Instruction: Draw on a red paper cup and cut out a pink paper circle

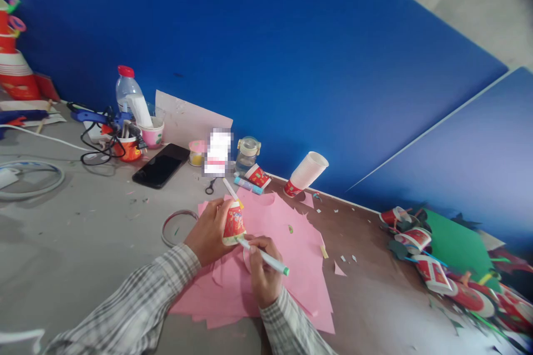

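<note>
Red paper cup, in left grip; marker, in right grip, nib end at the cup's wide rim

Surface (104, 255): one, beneath both grips; grey to the left, brown to the right.
Pink paper (300, 283): beneath and around both grips, edges ragged.
Phone (161, 166): one, black, flat, beyond and left of the left grip.
Ring (162, 228): one, thin, just left of the left grip.
Red paper cup (234, 223): one, at the fingers of the left grip (209, 233), which closes on it from the left. Long axis runs away from the person, narrow base farther, pale wide rim nearer. From the right grip it lies to the left and slightly beyond.
Marker (268, 260): one, white, green-ended, held between thumb and fingers of the right grip (265, 274). Long axis slants from the rim rightward and back toward the person. The left grip is the nearer to the cup; whether the nib touches the rim, cannot tell.
</note>
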Tool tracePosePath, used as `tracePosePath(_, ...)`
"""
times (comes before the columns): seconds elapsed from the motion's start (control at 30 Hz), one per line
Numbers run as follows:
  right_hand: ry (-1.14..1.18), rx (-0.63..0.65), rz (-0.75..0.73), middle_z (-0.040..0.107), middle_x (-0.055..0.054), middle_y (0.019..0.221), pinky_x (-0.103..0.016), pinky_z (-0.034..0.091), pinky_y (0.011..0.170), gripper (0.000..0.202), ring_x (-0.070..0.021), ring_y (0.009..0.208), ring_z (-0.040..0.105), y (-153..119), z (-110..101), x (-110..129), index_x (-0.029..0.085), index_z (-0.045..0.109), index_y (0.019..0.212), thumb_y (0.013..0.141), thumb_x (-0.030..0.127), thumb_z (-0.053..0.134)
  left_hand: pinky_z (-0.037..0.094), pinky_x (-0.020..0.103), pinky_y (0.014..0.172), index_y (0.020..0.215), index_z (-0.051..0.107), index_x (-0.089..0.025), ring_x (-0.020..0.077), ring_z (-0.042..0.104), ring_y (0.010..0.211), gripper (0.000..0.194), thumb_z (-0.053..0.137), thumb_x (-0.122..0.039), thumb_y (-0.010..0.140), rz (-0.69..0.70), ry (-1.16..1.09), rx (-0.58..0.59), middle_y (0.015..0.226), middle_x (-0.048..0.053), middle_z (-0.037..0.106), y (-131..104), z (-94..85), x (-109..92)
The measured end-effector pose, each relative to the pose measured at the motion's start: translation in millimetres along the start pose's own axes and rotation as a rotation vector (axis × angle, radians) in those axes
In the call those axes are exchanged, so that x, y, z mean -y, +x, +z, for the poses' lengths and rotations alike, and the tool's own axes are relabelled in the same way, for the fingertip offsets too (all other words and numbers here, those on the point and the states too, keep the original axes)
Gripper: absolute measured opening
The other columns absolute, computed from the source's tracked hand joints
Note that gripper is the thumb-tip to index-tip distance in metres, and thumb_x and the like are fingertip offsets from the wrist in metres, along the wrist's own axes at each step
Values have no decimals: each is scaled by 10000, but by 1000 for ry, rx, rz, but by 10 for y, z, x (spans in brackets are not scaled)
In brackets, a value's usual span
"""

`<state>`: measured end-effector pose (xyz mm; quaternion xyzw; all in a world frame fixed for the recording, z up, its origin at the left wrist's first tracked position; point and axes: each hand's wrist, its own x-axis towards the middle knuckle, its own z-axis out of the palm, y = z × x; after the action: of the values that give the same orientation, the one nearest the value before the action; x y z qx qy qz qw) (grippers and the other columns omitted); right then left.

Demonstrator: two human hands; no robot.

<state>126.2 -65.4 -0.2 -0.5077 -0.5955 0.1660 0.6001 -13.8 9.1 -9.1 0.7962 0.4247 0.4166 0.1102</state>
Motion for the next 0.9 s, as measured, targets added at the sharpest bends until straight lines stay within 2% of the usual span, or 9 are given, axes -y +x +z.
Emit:
tracePosePath(0.73, 18, -1, 37, 712, -54, 719, -338, 528, 590, 142, -260, 692, 681, 3, -17, -32, 201, 619, 693, 720, 150, 489, 442, 490, 865, 1245, 257, -213, 304, 428, 1039, 893, 678, -517, 519, -20, 3, -2, 1089, 107, 425, -2, -1, 8)
tracePosePath(0.9, 26, 16, 33, 704, -43, 693, -340, 522, 610, 142, -266, 721, 682, -2, -18, -41, 205, 617, 675, 715, 150, 493, 435, 456, 883, 1244, 254, -187, 289, 423, 1038, 883, 656, -539, 541, -16, 19, 5, 1076, 110, 412, -10, 1, 6)
